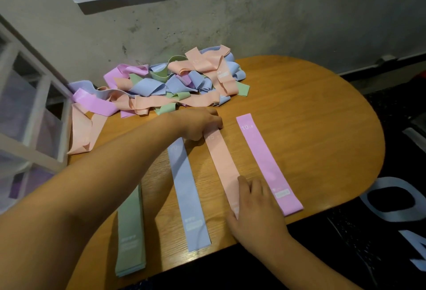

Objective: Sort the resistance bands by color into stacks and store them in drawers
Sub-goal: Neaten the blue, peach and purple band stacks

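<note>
Just the one head-cam angle here, looking down over the person's arms.

There's an oval wooden table (311, 116) pushed up against a rough grey concrete wall (276, 24). At the wall side sits a big tangled pile of stretchy fabric resistance bands (175, 80) in pink, peach, light blue and pale green, all twisted over each other. A few peach and pink loops spill off the left edge.

Closer in, four bands lie flat side by side, apart from each other. From left to right they're a pale green flat band (130, 227), a light blue flat band (186, 190), a peach flat band (224, 160) and a pink flat band (265, 163) with "10" printed at its far end.

Both hands are on the peach one. The left hand (200, 123) reaches across over the blue and green bands and sits on the peach band's far end with its fingers bent down. I honestly can't tell if it's pinching or just pressing. The right hand (255, 206) lies on the near end, fingers fairly straight and flat, holding nothing.

On the left, touching the table, is a white-framed drawer unit with see-through fronts (34, 110). On the right the floor has a black mat with big white letters (391, 199).
</note>
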